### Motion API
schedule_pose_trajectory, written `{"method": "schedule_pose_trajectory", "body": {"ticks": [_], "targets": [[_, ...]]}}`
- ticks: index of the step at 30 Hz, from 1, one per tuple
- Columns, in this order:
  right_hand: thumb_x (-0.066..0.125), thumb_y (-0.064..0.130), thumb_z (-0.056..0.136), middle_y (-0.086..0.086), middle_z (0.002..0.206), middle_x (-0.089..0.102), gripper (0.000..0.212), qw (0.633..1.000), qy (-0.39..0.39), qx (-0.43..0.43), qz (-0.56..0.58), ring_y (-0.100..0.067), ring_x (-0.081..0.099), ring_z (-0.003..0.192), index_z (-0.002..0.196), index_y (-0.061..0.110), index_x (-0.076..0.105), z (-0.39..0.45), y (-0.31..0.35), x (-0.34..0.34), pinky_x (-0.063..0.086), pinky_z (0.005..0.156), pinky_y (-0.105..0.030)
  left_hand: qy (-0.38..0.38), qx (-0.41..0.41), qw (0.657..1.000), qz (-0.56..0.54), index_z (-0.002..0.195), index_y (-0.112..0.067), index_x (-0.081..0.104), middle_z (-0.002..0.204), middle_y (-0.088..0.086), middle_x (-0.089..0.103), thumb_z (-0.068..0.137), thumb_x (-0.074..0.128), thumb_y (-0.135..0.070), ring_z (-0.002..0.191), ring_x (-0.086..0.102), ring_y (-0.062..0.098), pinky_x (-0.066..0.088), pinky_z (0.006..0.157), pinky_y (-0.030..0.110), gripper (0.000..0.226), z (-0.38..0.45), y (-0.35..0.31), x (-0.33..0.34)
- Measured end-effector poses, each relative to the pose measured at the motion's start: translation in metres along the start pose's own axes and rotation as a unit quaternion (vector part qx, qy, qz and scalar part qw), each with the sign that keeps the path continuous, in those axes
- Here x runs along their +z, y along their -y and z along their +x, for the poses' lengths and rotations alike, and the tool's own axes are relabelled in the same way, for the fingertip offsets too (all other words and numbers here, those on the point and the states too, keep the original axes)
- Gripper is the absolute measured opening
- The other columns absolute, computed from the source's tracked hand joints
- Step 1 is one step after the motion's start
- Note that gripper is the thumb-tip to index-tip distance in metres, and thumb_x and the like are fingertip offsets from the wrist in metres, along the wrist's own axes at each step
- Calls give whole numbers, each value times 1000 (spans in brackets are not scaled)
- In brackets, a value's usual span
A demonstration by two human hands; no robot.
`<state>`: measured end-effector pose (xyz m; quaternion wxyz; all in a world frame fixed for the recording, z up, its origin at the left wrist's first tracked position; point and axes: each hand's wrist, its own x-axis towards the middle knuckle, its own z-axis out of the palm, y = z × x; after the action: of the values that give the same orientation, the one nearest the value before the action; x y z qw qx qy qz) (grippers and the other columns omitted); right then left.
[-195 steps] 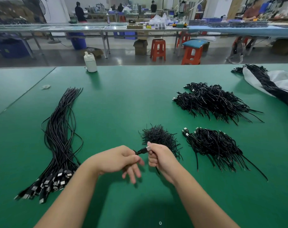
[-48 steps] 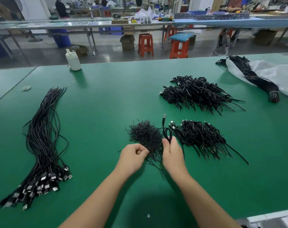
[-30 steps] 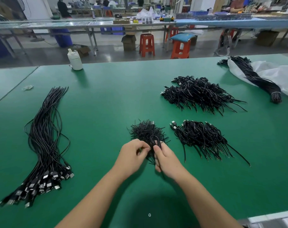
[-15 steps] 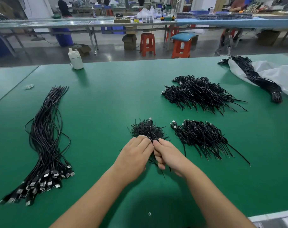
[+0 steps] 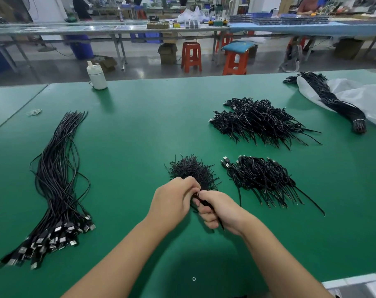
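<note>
Bright, even overhead light on the green counter [image 5: 139, 130]. Broad soft shadow under the forearms, a faint one before the white bottle [image 5: 96, 77]. Crisp at the left hand [image 5: 174, 203], right hand [image 5: 222, 211] and black cable [image 5: 206, 204] between them. Connector ends of the loose cable bundle [image 5: 53, 239] blurred, lower left. Fisheye bowing at the edges; background soft.

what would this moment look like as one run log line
left hand: pinches black cable | right hand: grips same cable | site: near edge of twist-tie pile | tied cable pile: right of it | straight usb cables: far left
</note>
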<state>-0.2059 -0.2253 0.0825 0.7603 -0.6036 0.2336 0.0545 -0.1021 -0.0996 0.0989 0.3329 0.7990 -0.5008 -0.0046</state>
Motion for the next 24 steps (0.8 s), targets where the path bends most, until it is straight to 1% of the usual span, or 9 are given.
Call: {"method": "schedule_pose_trajectory", "body": {"ticks": [3,5,8,10,15,16,19,22,24], "targets": [[34,22,98,6,59,27,22,1000,-13,-5,-7,-12,17,48,79,18,44,-2,-1,2,19,42,-25,-5,-60,997,-40,90,-25,65,82,-3,67,95,57,-21,79,60,21,50,75,41,11,4,-6,4],[37,25,101,5,60,33,24,988,-56,-52,-136,-13,28,50,78,20,44,-3,-1,4,26,47,-29,-11,-93,994,-53,88,-24,66,81,-4,69,95,58,-19,77,62,22,51,75,41,12,6,-6,5],[38,30,104,6,69,48,29,915,-108,-126,-368,-12,42,62,76,26,43,-4,-2,7,39,64,-38,-9,-134,989,-61,83,-25,67,75,-5,70,94,60,-19,72,61,21,51,73,39,14,7,-4,4],[37,33,105,6,71,50,30,879,-123,-134,-441,-15,45,65,76,27,36,-3,-4,8,38,67,-40,1,-151,987,-59,82,-26,68,75,-5,70,93,60,-20,72,61,21,51,74,37,14,8,-4,3],[29,37,106,2,78,53,23,807,-123,-156,-555,-26,54,73,87,25,35,-2,-8,12,43,67,-42,86,-169,982,-22,83,-26,70,82,-9,71,92,61,-23,81,63,15,51,77,31,13,14,2,-3],[28,37,106,-1,80,55,22,795,-119,-158,-574,-28,55,74,89,24,36,-2,-9,13,42,66,-42,100,-171,980,-28,82,-26,71,80,-9,71,91,62,-23,79,62,12,51,75,26,13,15,5,-4],[27,36,106,-5,78,57,23,764,-121,-165,-611,-32,55,71,90,20,35,-1,-12,15,33,61,-38,88,-204,973,-61,69,-26,65,68,-9,67,86,72,-25,62,56,6,40,55,10,17,16,12,-5],[27,36,106,-10,83,64,23,737,-126,-168,-643,-36,59,75,90,20,35,0,-12,19,29,62,-38,81,-230,968,-55,65,-22,65,64,-5,67,85,73,-33,56,52,10,38,50,14,24,15,15,-2],[28,36,106,-10,82,65,25,720,-128,-171,-660,-37,59,73,88,20,35,1,-12,21,28,61,-39,88,-234,966,-61,66,-22,70,65,-3,68,90,67,-38,61,58,18,46,58,21,29,16,15,-2]]}}
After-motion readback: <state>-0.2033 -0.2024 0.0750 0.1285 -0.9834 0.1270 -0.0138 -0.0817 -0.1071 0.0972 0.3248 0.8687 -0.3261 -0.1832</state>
